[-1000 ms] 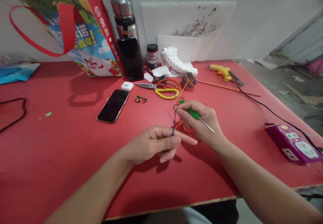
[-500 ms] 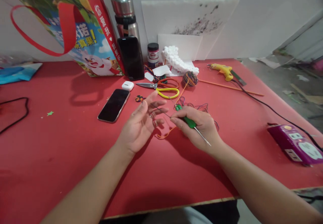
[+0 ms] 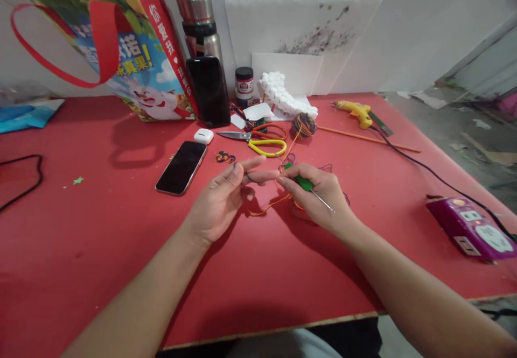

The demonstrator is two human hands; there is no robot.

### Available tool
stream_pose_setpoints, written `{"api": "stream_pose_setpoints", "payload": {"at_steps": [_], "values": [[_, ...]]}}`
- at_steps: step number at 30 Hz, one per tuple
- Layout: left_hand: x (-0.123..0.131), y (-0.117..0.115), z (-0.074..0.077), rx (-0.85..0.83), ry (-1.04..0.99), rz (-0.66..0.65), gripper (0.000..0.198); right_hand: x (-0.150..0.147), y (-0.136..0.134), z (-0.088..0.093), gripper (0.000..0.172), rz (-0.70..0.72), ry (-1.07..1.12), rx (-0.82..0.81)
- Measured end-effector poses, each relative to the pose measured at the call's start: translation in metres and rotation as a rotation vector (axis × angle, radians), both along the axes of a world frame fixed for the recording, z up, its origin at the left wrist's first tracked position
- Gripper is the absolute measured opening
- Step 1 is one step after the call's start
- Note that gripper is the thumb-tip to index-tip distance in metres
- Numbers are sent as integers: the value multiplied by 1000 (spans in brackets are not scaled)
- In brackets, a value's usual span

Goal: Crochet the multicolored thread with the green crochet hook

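Note:
My left hand (image 3: 220,202) is palm up in the middle of the red table, with its thumb pressed to a finger. A dark strand of yarn (image 3: 249,177) loops round its fingers. My right hand (image 3: 319,196) is closed round the green handle of a crochet hook (image 3: 322,201), whose thin metal shaft points back toward my wrist. Its thumb and forefinger tips meet a fingertip of my left hand. Beneath the hands lies loose orange and dark yarn (image 3: 269,207), which leads back to a multicoloured yarn ball (image 3: 304,125). A small crocheted piece (image 3: 225,157) rests beyond my left hand.
Scissors (image 3: 267,147), a phone (image 3: 181,168) and a white earphone case (image 3: 203,135) lie past my hands. Behind stand a steel flask (image 3: 197,13), a black phone (image 3: 208,91) and a bag (image 3: 145,67). A glue gun (image 3: 355,111) and a purple power strip (image 3: 470,229) are rightward.
My left fingers have drawn together, with the thumb now against a finger and the strand wound round them. My right hand has shifted slightly left, still holding the crochet hook.

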State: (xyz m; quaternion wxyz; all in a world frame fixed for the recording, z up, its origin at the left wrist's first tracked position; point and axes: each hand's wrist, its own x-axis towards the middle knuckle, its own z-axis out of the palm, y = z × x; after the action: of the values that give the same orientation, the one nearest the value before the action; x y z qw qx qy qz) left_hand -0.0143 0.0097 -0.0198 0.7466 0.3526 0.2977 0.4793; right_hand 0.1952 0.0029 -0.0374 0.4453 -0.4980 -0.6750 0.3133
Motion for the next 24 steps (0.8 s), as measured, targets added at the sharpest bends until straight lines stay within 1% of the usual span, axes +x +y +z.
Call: {"api": "stream_pose_setpoints", "payload": {"at_steps": [1, 3, 5, 6, 7, 9, 12, 16, 20, 22, 24], "values": [[0, -2, 1, 33, 53, -29, 26, 1, 2, -2, 16, 4, -2, -6], [2, -6, 1, 67, 132, -134, 31, 4, 4, -4, 16, 7, -4, -11], [5, -10, -1, 50, 208, -230, 34, 4, 5, -5, 17, -14, -5, -12], [7, -11, -3, 33, 260, -237, 35, 3, 5, -5, 18, -30, -4, -13], [9, -12, -5, 17, 316, -221, 34, 2, 4, -5, 18, -43, 0, -14], [12, -13, -10, -19, 349, -154, 33, -1, 1, -4, 19, -53, 6, -20], [15, -10, -15, -61, 259, -57, 31, -4, -2, -2, 19, -37, 11, -25], [14, -5, -16, -57, 127, -13, 28, -6, -3, 0, 20, -50, 51, -31], [18, -5, -13, 2, 70, 42, 29, -11, -7, 2, 20, 45, 194, -161], [20, -7, -11, 30, 50, 75, 28, -16, -11, 4, 22, 106, 326, -242], [22, -10, -8, 40, 39, 68, 28, -23, -15, 5, 28, 201, 486, -361]]}}
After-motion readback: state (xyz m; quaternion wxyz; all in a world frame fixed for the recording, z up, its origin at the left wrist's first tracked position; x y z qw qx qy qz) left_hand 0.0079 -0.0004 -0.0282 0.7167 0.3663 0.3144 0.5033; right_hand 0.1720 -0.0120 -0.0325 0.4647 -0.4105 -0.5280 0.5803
